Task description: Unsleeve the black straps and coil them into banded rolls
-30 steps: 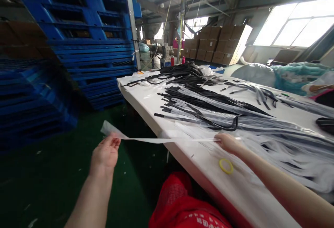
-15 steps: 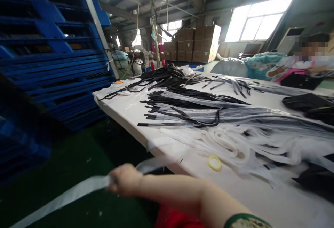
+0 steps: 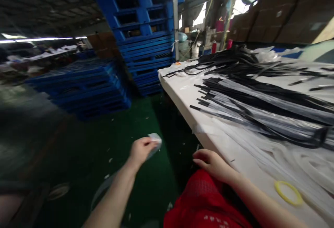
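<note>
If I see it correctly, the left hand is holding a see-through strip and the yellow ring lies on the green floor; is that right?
Not quite: the yellow ring lies on the white table, as the head view shows. The left hand is indeed holding a see-through strip.

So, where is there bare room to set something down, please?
Between the left edge of the table and the black strips, and, save a dark scrap, between the right hand and yellow ring. Crowded: beyond, under black and white strips.
</note>
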`<state>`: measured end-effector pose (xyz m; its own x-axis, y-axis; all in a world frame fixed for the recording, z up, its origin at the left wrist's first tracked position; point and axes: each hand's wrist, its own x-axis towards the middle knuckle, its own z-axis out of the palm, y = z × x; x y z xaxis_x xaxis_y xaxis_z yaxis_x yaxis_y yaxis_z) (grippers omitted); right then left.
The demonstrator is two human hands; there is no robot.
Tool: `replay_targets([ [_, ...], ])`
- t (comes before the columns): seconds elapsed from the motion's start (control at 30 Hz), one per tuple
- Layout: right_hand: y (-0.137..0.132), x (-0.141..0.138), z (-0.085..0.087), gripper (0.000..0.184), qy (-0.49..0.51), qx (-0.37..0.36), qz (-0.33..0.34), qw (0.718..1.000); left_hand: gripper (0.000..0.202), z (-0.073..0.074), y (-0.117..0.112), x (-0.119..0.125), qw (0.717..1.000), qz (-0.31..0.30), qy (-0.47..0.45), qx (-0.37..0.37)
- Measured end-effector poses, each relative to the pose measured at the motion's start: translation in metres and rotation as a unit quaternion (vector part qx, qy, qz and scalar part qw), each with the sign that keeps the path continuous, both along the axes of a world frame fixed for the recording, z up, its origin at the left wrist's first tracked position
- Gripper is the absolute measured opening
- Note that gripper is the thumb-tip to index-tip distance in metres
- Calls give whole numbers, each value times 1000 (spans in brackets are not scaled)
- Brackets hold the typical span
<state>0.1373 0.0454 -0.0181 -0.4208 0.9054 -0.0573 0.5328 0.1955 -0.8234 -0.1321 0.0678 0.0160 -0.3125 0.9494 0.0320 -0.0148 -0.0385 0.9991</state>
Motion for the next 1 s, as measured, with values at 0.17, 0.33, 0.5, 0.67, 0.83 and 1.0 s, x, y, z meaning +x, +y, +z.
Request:
replay_targets([
  [0.17,-37,16,-29,53,57,-101,-55,992,23,-42,-24,79,948,-311,72,-19],
  [0.33,-57,12,-46,58,68,-187,-88,976,13,-45,-31,125,930,-351,103,39],
  [0.5,-70,11,-50,54,56,-173,-81,980,20,-37,-29,130,926,-372,56,17],
  [0.67,-73,15,-46,46,124,-156,-88,976,28,-37,-36,141,938,-341,12,-51],
  [0.83,-70,20,-42,55,176,-150,-122,965,43,-37,-36,148,944,-300,-94,-103],
  [1.0,-68,20,-39,53,188,-111,-132,967,39,-43,-33,147,916,-396,-55,-33],
])
